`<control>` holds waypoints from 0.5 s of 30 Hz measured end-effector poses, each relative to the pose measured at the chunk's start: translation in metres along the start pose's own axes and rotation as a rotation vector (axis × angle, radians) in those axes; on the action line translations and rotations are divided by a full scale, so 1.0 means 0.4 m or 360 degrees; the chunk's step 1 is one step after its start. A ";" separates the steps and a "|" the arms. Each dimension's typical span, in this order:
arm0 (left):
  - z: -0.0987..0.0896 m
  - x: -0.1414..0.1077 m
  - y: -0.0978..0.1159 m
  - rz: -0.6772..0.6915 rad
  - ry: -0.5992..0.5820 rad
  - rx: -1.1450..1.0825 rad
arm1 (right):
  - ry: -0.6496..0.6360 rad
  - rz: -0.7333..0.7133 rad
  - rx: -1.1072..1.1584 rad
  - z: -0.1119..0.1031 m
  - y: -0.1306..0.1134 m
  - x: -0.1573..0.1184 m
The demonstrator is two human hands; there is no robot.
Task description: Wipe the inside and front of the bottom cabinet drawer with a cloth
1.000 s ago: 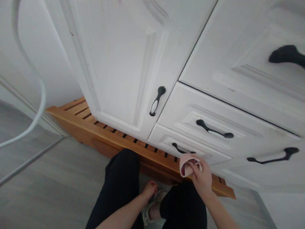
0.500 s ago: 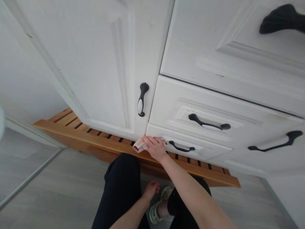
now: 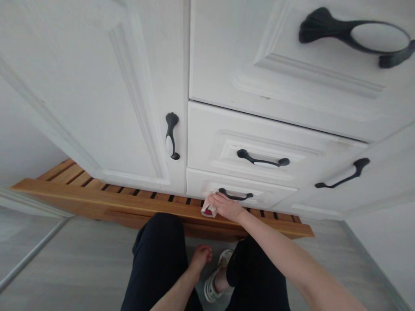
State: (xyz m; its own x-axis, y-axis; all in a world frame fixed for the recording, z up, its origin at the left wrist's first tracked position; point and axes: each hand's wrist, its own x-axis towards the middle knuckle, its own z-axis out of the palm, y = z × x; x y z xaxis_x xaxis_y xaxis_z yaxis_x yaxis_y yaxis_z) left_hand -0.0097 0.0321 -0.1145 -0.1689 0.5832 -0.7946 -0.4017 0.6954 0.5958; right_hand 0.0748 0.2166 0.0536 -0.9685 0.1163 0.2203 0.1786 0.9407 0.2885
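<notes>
My right hand [image 3: 228,206] is closed on a pale pink cloth [image 3: 207,209] with a red patch at its edge. The cloth lies against the front of the bottom white drawer [image 3: 259,194], just below and left of its dark handle [image 3: 235,195], above the slatted wooden bench [image 3: 129,201]. Between my knees hangs my left hand [image 3: 201,258], its fingers curled in with nothing seen in them. It touches neither cabinet nor cloth.
A white cabinet door [image 3: 136,108] with a dark handle rises on the left. More drawers stand above, one with a large handle [image 3: 350,34] sticking out at upper right. A shoe [image 3: 214,280] rests on the grey floor [image 3: 97,263]. A metal strip [image 3: 35,250] crosses the floor at left.
My right hand and the cloth have moved right, from left of the bottom drawer's handle to just beneath its left end. The view has shifted right. My left hand stays between the knees.
</notes>
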 end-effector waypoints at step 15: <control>-0.011 0.013 -0.021 -0.0022 0.0074 0.0236 | -0.0057 0.0370 -0.0211 -0.170 0.118 -0.462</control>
State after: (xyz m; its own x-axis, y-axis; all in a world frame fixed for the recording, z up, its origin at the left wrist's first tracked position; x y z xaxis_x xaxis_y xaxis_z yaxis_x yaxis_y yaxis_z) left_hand -0.0112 0.0273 -0.1243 -0.2071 0.5558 -0.8051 -0.2674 0.7595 0.5930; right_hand 0.2738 0.2177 0.0899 -0.9038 0.3380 0.2626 0.4161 0.8375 0.3542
